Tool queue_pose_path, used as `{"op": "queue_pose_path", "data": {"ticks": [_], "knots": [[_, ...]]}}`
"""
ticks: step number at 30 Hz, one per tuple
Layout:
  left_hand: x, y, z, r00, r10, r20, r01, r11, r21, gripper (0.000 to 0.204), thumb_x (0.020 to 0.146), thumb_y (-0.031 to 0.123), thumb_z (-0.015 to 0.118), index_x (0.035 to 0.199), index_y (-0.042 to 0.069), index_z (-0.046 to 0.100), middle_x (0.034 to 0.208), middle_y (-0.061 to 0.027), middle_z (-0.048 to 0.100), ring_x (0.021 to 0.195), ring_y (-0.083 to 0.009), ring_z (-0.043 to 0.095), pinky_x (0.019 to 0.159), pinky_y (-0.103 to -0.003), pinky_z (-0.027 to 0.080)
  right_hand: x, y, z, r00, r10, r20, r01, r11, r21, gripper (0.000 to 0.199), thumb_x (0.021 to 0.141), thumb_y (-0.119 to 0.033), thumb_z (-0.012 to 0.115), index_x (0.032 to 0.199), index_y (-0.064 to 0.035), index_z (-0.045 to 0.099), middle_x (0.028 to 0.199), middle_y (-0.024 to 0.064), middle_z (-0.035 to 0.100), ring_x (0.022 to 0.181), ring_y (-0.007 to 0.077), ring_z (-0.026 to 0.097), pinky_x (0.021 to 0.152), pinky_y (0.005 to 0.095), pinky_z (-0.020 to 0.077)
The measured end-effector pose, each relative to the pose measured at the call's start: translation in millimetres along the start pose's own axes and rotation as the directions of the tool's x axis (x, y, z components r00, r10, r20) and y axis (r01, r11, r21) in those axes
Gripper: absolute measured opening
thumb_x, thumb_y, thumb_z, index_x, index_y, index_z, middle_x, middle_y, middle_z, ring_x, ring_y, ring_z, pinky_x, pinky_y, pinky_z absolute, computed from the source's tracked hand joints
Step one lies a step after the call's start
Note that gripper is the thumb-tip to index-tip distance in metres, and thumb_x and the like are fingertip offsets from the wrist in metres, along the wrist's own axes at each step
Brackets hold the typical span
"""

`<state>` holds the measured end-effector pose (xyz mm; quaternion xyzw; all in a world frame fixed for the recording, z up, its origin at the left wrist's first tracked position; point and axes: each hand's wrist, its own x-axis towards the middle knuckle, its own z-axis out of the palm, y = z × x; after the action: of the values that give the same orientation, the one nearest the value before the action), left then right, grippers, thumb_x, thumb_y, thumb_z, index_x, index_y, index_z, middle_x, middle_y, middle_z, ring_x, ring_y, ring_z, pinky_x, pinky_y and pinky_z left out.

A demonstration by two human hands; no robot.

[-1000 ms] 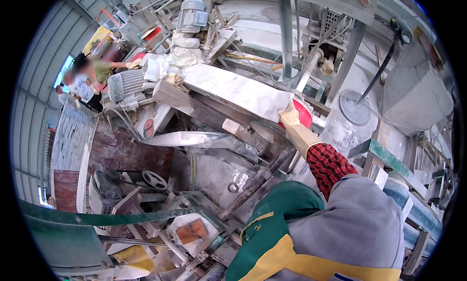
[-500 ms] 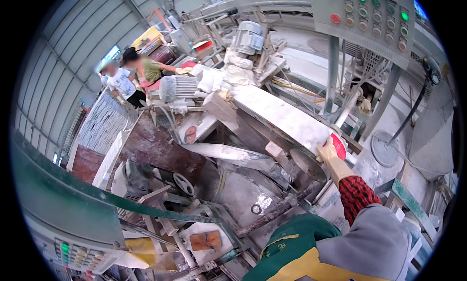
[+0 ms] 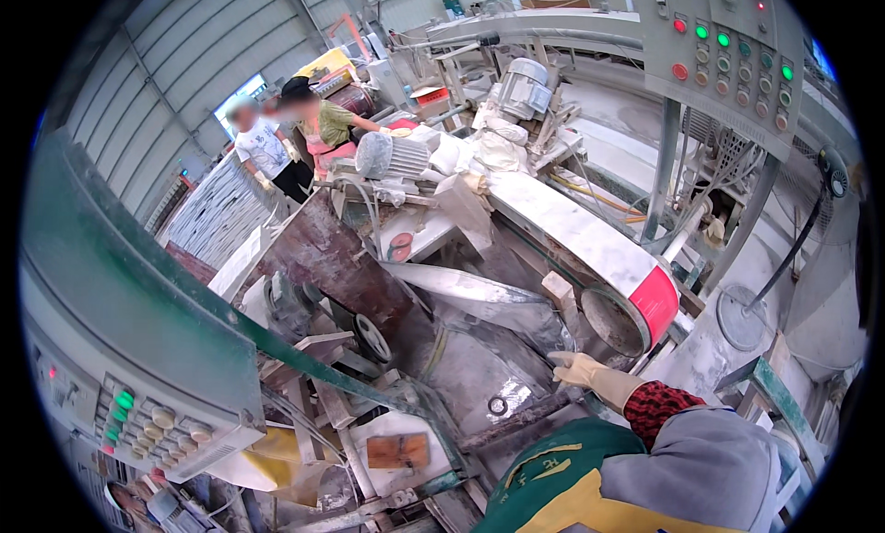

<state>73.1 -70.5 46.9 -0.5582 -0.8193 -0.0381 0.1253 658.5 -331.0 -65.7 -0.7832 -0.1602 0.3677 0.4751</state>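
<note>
My right hand (image 3: 579, 370) wears a pale work glove, with a red checked cuff and a grey sleeve behind it. Its fingers lie stretched out, pointing left, on the dusty metal frame just below the round end of a long white belt guard (image 3: 590, 242) with a red end cap (image 3: 656, 302). Nothing is held in it. A dark wet stone slab (image 3: 336, 256) lies tilted in the machine to the left of the hand. My left hand is out of sight. A green and yellow apron (image 3: 553, 482) fills the lower edge.
A grey control panel with green and red buttons (image 3: 728, 53) hangs at upper right. Another button box (image 3: 157, 422) on a green beam sits at lower left. Two people (image 3: 286, 132) work at the back beside stacked slabs (image 3: 217, 219). A handwheel (image 3: 371, 337) and motors (image 3: 389, 155) crowd the middle.
My right hand has come off the red end cap of the belt guard and dropped to the frame below it. The view swung left, bringing the lower-left button box into sight.
</note>
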Motion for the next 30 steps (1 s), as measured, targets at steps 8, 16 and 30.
{"op": "queue_pose_path", "data": {"ticks": [8, 16, 30], "knots": [[58.3, -35.1, 10.5, 0.978, -0.145, 0.15, 0.148, 0.989, -0.01, 0.092, 0.085, 0.076, 0.035, 0.148, 0.009, 0.031, 0.148, -0.0192, 0.036, 0.131, -0.041, 0.038, 0.099, -0.055, 0.038, 15.1, -2.7, 23.7, 0.996, -0.002, 0.093, 0.023, 0.976, -0.217, 0.06, 0.081, -0.021, 0.052, 0.14, -0.011, 0.045, 0.091, 0.0085, 0.072, 0.07, 0.0165, 0.067, 0.071, 0.03, 0.0542], [55.9, -22.0, 14.2, 0.993, -0.088, 0.074, 0.09, 0.996, -0.028, 0.076, 0.088, 0.063, 0.043, 0.137, 0.005, 0.045, 0.138, -0.0218, 0.045, 0.126, -0.0389, 0.042, 0.101, -0.052, 0.035, 6.0, -4.9, 42.1, 0.987, -0.015, 0.162, 0.058, 0.963, -0.264, 0.055, 0.084, -0.02, 0.053, 0.138, -0.0124, 0.048, 0.091, 0.0109, 0.072, 0.077, 0.0173, 0.069, 0.073, 0.0291, 0.0545], [58.6, -54.2, 96.2, 0.95, 0.217, -0.223, -0.208, 0.976, 0.064, 0.061, 0.093, 0.047, 0.047, 0.126, -0.004, 0.055, 0.137, -0.0244, 0.046, 0.128, -0.0445, 0.037, 0.102, -0.061, 0.028, 10.8, 29.0, 49.3, 0.97, 0.025, 0.241, 0.059, 0.941, -0.334, 0.055, 0.085, -0.021, 0.053, 0.139, -0.0129, 0.046, 0.099, 0.0128, 0.071, 0.084, 0.0185, 0.068, 0.079, 0.0307, 0.0539]]}}
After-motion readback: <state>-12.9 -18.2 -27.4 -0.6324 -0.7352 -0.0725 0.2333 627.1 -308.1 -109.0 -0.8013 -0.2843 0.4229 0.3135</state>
